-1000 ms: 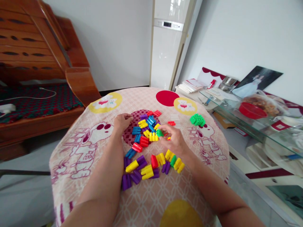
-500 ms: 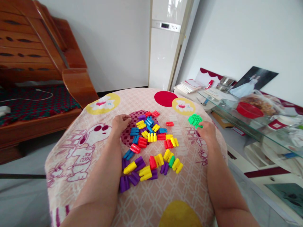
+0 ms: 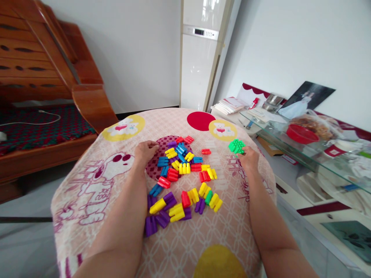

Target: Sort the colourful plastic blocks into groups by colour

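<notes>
My right hand (image 3: 248,157) is at the near right side of a cluster of green plastic building blocks (image 3: 237,146), its fingertips closed on the cluster's edge. The fingers hide part of the green pieces. On the left, my left hand (image 3: 147,151) rests on the tablecloth with its fingers curled in, and I see nothing in it. Beside it lies a loose spread of bullet-shaped connecting blocks, among them blue blocks (image 3: 181,148), a yellow block (image 3: 184,168), a red block (image 3: 172,175) and purple blocks (image 3: 151,226). A lone green block (image 3: 208,197) lies among the nearer yellow ones.
The blocks lie on a round table with a patterned cloth (image 3: 174,258). To the right stands a glass shelf (image 3: 292,148) with a red bowl (image 3: 303,134), papers and a photo. A wooden bench (image 3: 89,102) is on the left, a tall white cabinet-like unit (image 3: 198,69) behind.
The whole view has shifted slightly left. My right hand has edged a little inward against the green cluster. My left hand and the other blocks look unmoved on the table.
</notes>
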Demonstrator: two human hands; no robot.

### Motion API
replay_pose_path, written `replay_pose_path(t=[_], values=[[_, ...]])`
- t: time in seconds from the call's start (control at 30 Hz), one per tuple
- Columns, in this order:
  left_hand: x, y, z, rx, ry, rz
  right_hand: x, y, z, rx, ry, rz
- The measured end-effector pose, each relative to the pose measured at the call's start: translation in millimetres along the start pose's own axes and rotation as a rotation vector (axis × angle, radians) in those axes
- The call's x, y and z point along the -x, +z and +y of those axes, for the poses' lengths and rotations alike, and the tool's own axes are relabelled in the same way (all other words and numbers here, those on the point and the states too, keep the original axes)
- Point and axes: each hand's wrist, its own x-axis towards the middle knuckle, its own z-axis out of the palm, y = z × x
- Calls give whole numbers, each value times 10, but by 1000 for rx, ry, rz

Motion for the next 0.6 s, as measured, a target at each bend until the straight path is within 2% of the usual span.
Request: replay_pose_path(t=[0.4,0.53,0.6], values=[[41,-20,55,-1,-17,2,5,-59,-38,-10,8,95],[51,-16,59,16,-16,5,57,-206,-258,-45,-26,63],[62,-21,71,31,-18,5,138,-336,-456,-116,-90,-38]])
